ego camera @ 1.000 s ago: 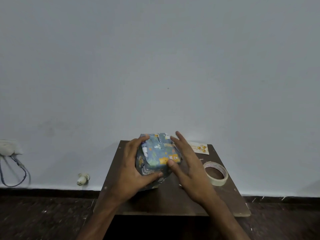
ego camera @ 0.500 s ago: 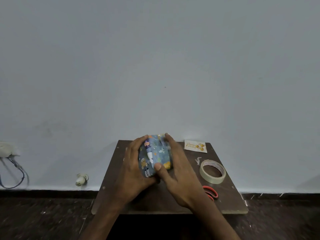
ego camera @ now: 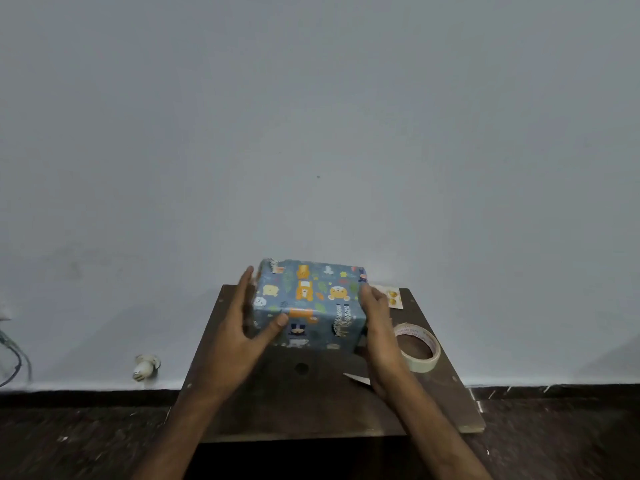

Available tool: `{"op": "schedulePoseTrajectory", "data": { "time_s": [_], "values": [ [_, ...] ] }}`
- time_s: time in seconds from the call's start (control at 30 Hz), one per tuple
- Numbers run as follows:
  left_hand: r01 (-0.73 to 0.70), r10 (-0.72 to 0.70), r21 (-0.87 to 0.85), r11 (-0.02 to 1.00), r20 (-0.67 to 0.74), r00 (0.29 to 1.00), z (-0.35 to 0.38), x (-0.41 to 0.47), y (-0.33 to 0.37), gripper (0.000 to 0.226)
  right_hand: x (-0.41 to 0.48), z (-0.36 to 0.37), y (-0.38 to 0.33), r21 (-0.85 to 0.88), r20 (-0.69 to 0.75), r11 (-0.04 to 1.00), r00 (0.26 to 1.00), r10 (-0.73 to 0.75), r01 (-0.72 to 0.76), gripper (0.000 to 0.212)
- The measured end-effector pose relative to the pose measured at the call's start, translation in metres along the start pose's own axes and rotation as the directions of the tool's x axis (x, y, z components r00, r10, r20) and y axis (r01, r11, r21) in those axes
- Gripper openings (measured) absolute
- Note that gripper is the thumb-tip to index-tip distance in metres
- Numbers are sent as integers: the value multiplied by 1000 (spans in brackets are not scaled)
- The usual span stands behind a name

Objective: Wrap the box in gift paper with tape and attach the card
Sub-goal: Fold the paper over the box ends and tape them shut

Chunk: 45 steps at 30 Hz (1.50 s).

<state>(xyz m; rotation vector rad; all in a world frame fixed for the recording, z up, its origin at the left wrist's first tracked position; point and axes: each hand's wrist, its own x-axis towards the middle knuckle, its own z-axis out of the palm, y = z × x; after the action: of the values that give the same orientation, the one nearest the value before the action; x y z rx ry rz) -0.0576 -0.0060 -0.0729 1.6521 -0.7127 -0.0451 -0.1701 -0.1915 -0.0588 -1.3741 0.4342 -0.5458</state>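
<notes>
Head view shows the box [ego camera: 308,303], already covered in blue animal-print gift paper, sitting at the centre of the frame toward the far edge of the dark worktop [ego camera: 304,393]. My left hand [ego camera: 239,341] cups its left side, palm along the wall of the box and thumb pressed on the near top edge; my right hand [ego camera: 375,327] clasps the right side with the fingers curled round the end. So both hands are holding the box between them, neither one clenched.

To do this step well, I judge I should keep the pressure even on both ends so the folded flaps stay flat, turn the box without dragging the paper, and settle it with a smooth face up for the card.

The card [ego camera: 391,297] lies just right of the box at the worktop's far right, partly hidden by my right hand. The tape roll [ego camera: 417,348] lies flat beside my right wrist, nothing inside its ring. A small pale scrap [ego camera: 356,378] lies near that wrist. No open containers show; what the box holds is hidden.
</notes>
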Motion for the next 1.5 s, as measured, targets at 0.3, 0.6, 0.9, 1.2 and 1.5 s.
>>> {"op": "schedulePoseTrajectory", "data": {
  "time_s": [0.3,0.6,0.9,1.2,1.5],
  "values": [
    [66,-72,-28,997,-392,917,-3,-4,13,52,-3,3,7,-329,108,927,983,-152,179,59],
    [10,-17,-51,999,-126,992,-6,-7,-1,69,11,10,10,81,-44,997,999,0,3,20],
    [23,-26,-88,996,-37,999,5,-7,8,72,4,8,7,48,108,996,992,64,-69,52],
    [177,-177,-218,960,16,984,11,-9,14,34,0,9,4,-265,116,958,990,-84,113,61],
    [229,-219,93,969,-105,970,1,-2,-10,22,11,8,14,-456,113,886,993,-34,82,52]
  ]
}}
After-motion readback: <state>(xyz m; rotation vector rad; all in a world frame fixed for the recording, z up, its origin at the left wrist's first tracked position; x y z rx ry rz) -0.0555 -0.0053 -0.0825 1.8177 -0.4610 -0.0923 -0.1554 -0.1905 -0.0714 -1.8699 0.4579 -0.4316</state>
